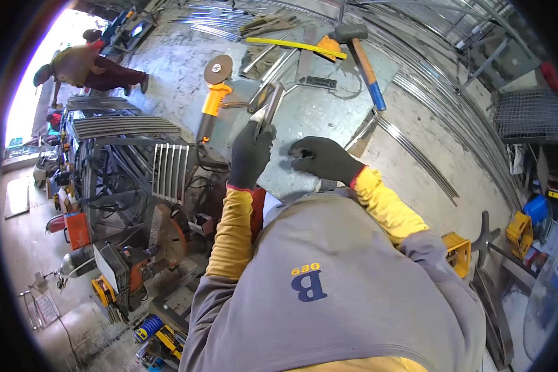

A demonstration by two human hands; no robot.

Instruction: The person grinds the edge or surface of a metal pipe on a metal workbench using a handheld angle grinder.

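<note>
My left hand (250, 155), in a dark glove, is closed around a short grey metal bar (270, 111) that points up and away from me. To its right, my right hand (323, 159), gloved too, hovers over the metal sheet (310, 127) with its fingers curled in; anything between them is too small to make out. Left of my left hand lies a yellow angle grinder (214, 102) with a brown disc. Beyond my hands are a black-and-silver square (317, 82), a yellow strip (294, 46) and a mallet (367, 73) with a wood-and-blue handle.
Long metal rods (452, 115) lie on the floor at right. A metal grille (170, 170) and stacked frames stand at left, near a cut-off saw (167, 235). Another person (84, 67) bends over at the far left. Yellow plastic stands (457, 253) are at the lower right.
</note>
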